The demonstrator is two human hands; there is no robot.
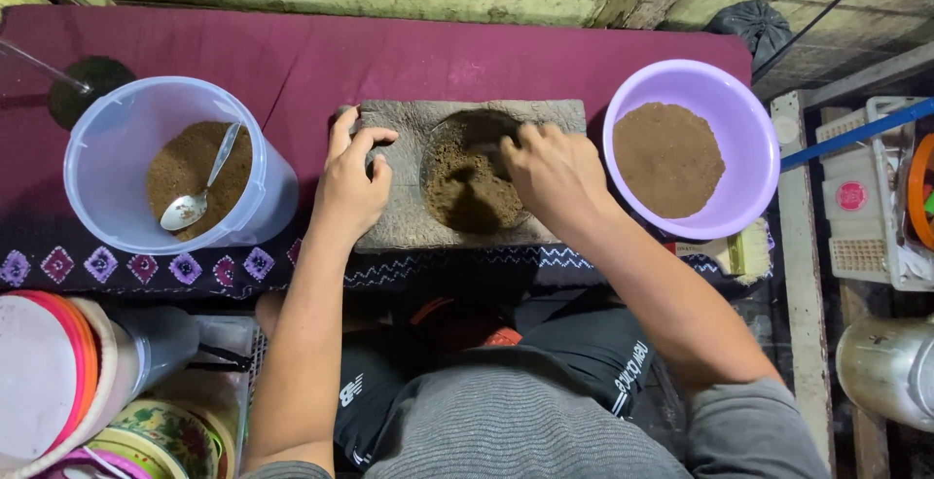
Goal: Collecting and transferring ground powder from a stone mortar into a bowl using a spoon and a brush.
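Right hand point(553, 170) rests curled, fingertips pressed into the brown powder point(467, 187) directly to its left, gripping nothing distinct. Left hand point(352, 182) clasps the stone slab point(404, 216) at its left end; the slab's long axis runs side to side.

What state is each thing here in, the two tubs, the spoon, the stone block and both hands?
Clear tub: upright, part filled with brown powder.
Spoon: resting in the clear tub, bowl down on the powder.
Purple tub: upright, holding a level layer of brown powder.
Stone block: flat on the cloth, its hollow filled with powder.
Left hand: gripping the block's edge.
Right hand: fingers pressed into the hollow's powder.
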